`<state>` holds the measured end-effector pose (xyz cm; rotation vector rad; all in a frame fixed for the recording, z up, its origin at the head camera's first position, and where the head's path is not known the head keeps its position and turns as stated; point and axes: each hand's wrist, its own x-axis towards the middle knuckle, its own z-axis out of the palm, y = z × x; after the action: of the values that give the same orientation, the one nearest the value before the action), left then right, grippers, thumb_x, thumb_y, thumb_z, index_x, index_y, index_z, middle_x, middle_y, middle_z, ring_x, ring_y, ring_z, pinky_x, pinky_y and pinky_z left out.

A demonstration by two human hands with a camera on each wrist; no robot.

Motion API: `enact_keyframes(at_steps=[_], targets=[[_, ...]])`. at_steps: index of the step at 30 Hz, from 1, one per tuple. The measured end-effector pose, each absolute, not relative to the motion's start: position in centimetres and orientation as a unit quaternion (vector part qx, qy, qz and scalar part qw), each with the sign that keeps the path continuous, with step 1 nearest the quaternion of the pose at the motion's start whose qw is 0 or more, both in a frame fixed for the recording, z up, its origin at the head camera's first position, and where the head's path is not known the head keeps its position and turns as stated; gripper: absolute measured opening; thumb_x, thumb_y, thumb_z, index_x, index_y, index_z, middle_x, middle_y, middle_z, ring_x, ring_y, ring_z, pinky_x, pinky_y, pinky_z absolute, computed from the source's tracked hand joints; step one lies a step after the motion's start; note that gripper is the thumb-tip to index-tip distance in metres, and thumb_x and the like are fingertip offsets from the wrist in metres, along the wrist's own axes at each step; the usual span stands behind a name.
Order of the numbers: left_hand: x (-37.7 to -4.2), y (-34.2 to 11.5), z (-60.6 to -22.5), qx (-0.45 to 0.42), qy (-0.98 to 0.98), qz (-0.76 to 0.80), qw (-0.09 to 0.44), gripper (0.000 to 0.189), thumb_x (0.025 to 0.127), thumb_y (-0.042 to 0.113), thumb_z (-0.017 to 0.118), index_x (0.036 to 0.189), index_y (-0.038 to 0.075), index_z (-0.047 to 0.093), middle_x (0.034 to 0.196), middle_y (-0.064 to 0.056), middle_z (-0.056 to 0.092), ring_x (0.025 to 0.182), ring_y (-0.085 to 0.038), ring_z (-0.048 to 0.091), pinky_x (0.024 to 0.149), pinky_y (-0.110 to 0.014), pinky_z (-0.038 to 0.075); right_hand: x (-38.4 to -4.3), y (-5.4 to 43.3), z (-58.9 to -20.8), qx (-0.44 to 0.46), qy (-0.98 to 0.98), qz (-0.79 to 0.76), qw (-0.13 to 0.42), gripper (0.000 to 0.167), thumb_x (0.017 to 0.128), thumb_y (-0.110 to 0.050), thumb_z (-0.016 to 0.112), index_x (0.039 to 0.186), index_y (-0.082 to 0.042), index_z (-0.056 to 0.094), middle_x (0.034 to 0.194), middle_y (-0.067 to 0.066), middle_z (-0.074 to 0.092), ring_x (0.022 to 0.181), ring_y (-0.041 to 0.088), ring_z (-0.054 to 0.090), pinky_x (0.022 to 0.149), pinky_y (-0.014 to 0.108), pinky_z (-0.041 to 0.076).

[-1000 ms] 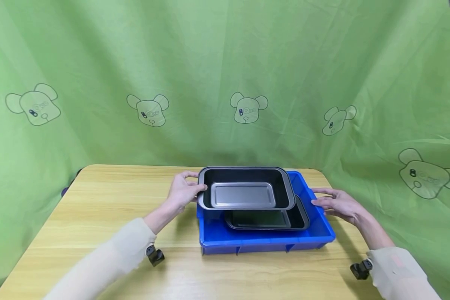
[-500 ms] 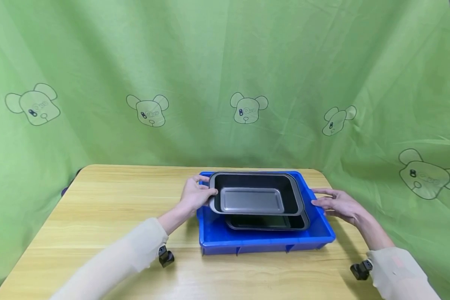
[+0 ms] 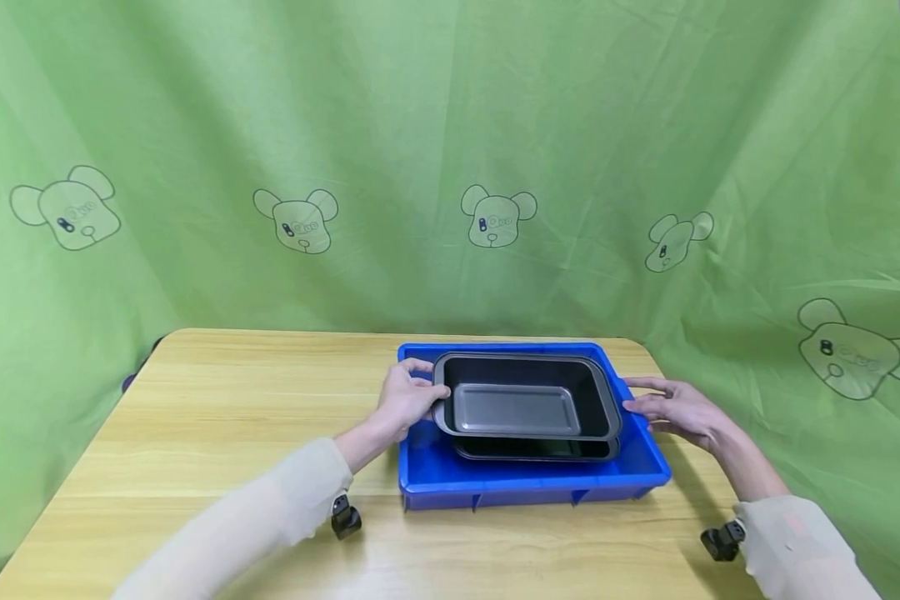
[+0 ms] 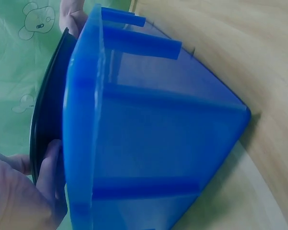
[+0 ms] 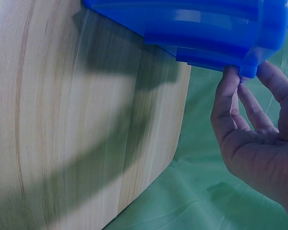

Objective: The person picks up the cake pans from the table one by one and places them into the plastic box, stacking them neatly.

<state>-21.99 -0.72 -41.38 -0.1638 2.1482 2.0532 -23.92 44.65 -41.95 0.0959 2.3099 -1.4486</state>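
Observation:
My left hand pinches the left end of a dark loaf pan, thumb over the rim and fingers beneath. The pan hangs over a blue plastic bin, slightly tilted. Below it a second dark pan lies in the bin, mostly covered by the upper one. In the left wrist view, the loaf pan's edge shows above the bin's rim, between thumb and fingers. My right hand grips the bin's right rim; in the right wrist view its fingertips sit under the rim, the thumb on the other side.
The bin stands on a wooden table, right of its middle and near the back edge. Behind the table hangs a green curtain printed with bear heads. A small black camera is worn at the left wrist, another camera at the right.
My left hand has carried the loaf pan to the right and lower, from above the bin's left side to over the second pan. The right hand and the bin have stayed still.

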Motion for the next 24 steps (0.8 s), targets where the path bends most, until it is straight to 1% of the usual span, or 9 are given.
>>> enact_keyframes(at_steps=[6,10,13,20,24], targets=[[-22.0,0.0,-42.0,-0.056,0.72,0.686,0.086,0.041,0.089,-0.003,0.076,0.127,-0.003,0.06,0.097,-0.02,0.076,0.06,-0.013,0.069,0.052,-0.026,0.064,-23.9,44.6,-42.1,0.031,0.824,-0.526,0.207,0.072,0.103,-0.021,0.069,0.162,0.002,0.033,0.1,-0.012,0.079,0.092,0.007,0.074,0.081,0.027,0.063],[-22.0,0.3,-42.2,-0.054,0.718,0.689,0.087,0.042,0.088,-0.004,0.075,0.127,-0.004,0.06,0.096,-0.021,0.077,0.06,-0.012,0.069,0.053,-0.026,0.064,-23.9,44.6,-42.0,0.029,0.822,-0.529,0.207,0.072,0.103,-0.019,0.068,0.162,0.003,0.032,0.1,-0.012,0.08,0.091,0.007,0.075,0.08,0.027,0.064],[-21.9,0.5,-42.2,-0.051,0.714,0.692,0.09,0.042,0.088,-0.005,0.075,0.127,-0.005,0.06,0.096,-0.023,0.077,0.061,-0.014,0.071,0.054,-0.028,0.065,-23.8,44.6,-42.0,0.028,0.822,-0.53,0.207,0.072,0.103,-0.019,0.069,0.162,0.003,0.032,0.099,-0.012,0.08,0.091,0.007,0.076,0.08,0.027,0.064],[-21.8,1.1,-42.4,-0.053,0.717,0.688,0.1,0.041,0.087,-0.005,0.076,0.125,-0.004,0.06,0.095,-0.021,0.077,0.063,-0.02,0.076,0.058,-0.031,0.067,-23.8,44.6,-41.9,0.025,0.818,-0.535,0.208,0.071,0.103,-0.018,0.068,0.161,0.003,0.033,0.101,-0.011,0.08,0.093,0.007,0.075,0.08,0.027,0.064],[-21.8,1.4,-42.5,-0.053,0.723,0.681,0.101,0.041,0.087,-0.004,0.076,0.125,-0.003,0.06,0.096,-0.022,0.077,0.067,-0.026,0.078,0.059,-0.032,0.068,-23.8,44.6,-41.9,0.023,0.82,-0.533,0.209,0.073,0.103,-0.019,0.069,0.161,0.003,0.032,0.102,-0.011,0.08,0.094,0.008,0.076,0.082,0.028,0.064]])
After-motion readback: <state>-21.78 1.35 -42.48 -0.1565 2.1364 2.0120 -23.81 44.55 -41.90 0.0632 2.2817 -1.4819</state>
